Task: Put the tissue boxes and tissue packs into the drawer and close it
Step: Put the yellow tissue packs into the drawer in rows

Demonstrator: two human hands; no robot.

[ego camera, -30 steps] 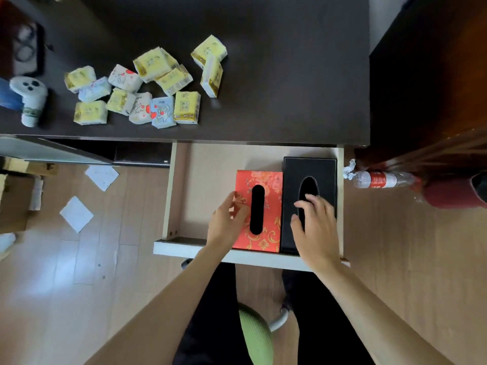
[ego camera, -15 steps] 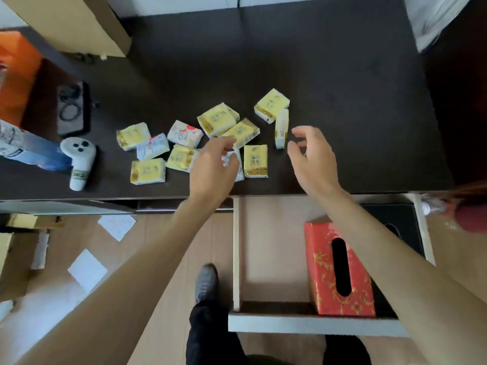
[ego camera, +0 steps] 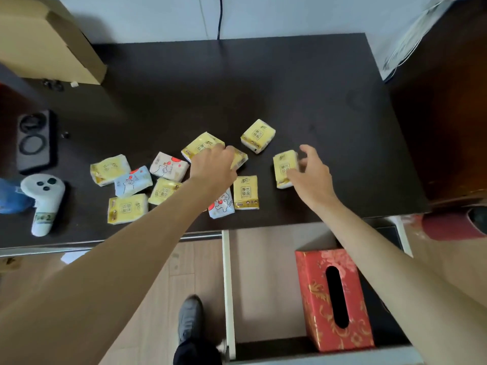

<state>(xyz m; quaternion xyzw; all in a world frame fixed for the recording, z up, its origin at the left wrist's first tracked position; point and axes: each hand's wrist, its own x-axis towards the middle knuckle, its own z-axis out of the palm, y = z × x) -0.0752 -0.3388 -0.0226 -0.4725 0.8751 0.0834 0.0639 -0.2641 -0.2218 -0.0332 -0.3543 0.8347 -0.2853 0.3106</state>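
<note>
Several small tissue packs, yellow and white-patterned, lie scattered on the dark desk (ego camera: 290, 88). My left hand (ego camera: 213, 165) reaches into the cluster, its fingers curled over a yellow pack (ego camera: 239, 158). My right hand (ego camera: 312, 175) grips another yellow pack (ego camera: 285, 168) between thumb and fingers, to the right of the cluster. Below the desk edge the drawer (ego camera: 228, 285) stands pulled out. A red patterned tissue box (ego camera: 319, 299) stands in it. Right of it is a black tissue box (ego camera: 375, 320), mostly hidden by my right forearm.
A white controller (ego camera: 44, 198) and a black tray with rings (ego camera: 34, 140) sit at the desk's left end. A cardboard box (ego camera: 52, 48) stands at the back left. A red container (ego camera: 453, 225) is right of the drawer. My shoe (ego camera: 189, 317) rests on the wooden floor.
Both hands left the tissue boxes in the drawer and rose to the desk. The left now closes on a yellow pack in the cluster. The right has taken hold of another.
</note>
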